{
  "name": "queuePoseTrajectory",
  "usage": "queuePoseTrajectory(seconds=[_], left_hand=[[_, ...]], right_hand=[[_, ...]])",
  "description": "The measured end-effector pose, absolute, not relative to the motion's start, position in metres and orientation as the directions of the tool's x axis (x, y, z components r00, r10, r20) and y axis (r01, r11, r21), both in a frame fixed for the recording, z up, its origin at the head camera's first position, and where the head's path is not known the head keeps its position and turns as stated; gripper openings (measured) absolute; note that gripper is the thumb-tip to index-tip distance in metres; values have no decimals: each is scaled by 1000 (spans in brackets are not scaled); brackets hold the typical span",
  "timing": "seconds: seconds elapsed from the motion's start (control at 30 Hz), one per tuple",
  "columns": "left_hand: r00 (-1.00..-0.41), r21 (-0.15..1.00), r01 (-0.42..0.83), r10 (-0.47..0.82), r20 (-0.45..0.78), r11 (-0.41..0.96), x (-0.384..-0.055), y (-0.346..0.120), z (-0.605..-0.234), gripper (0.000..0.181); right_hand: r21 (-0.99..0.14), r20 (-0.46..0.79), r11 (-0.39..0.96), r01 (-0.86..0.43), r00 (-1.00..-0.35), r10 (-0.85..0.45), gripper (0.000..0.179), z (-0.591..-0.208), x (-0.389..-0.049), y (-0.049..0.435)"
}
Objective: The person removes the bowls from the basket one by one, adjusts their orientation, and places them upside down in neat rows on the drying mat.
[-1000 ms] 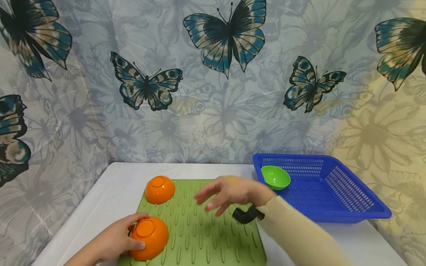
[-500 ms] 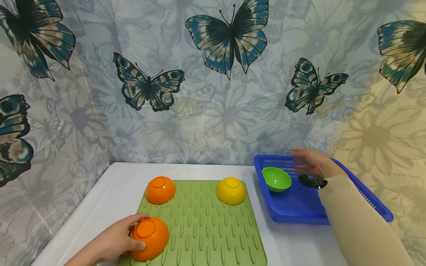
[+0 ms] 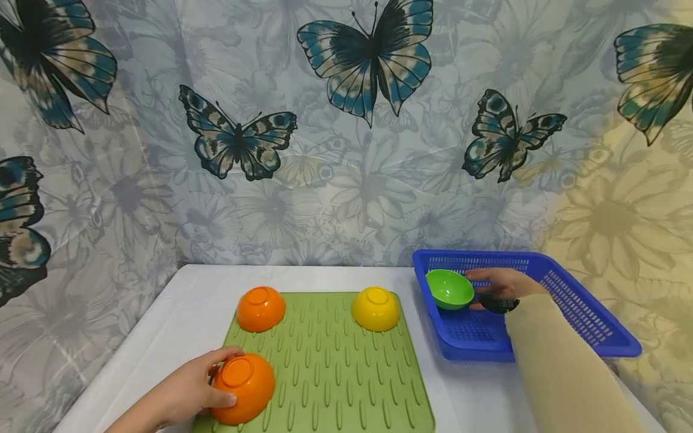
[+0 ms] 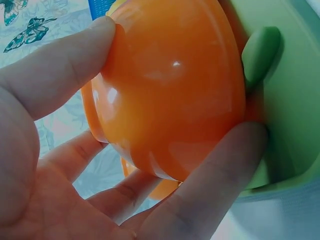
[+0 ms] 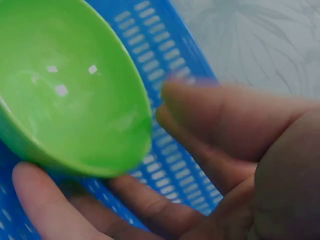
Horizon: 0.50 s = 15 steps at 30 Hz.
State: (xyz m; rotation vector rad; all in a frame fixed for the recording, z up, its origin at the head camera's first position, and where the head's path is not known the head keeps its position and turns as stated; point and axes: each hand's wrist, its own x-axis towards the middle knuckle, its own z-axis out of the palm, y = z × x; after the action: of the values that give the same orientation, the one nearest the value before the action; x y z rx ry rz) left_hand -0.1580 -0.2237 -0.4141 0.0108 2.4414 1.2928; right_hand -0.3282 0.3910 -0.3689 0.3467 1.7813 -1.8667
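Observation:
My left hand [image 3: 186,385] grips the near orange bowl [image 3: 251,391], which stands upside down on the front left of the green ridged mat [image 3: 330,361]. In the left wrist view, thumb and fingers spread around the sides of that orange bowl [image 4: 170,90]. My right hand [image 3: 500,282], a black band at its wrist, is inside the blue basket beside a green bowl [image 3: 449,290]. Seen from the right wrist, the green bowl [image 5: 70,90] leans with its hollow showing. Some fingers [image 5: 45,200] reach below its rim, while others stand apart from it.
A second orange bowl [image 3: 260,309] sits upside down at the mat's back left, a yellow bowl [image 3: 376,309] likewise at its back right. The blue basket [image 3: 585,313] has raised slotted walls and stands right of the mat on the white table [image 3: 146,319]. Butterfly-printed cloth hangs behind.
My right hand has moved from above the mat, where it hid the yellow bowl, rightward over the basket, then down and left to the green bowl. The left hand stays put.

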Motion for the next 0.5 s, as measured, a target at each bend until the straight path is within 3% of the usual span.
queuePoseTrajectory(seconds=[0.23, 0.5], left_hand=[[-932, 797, -142, 192, -308, 587, -158, -225, -413, 84], [-932, 789, -174, 160, -325, 590, -159, -223, -412, 84]], right_hand=[[-849, -521, 228, 477, -829, -206, 57, -373, -337, 380], [-833, -536, 250, 494, -832, -144, 62, -375, -337, 378]])
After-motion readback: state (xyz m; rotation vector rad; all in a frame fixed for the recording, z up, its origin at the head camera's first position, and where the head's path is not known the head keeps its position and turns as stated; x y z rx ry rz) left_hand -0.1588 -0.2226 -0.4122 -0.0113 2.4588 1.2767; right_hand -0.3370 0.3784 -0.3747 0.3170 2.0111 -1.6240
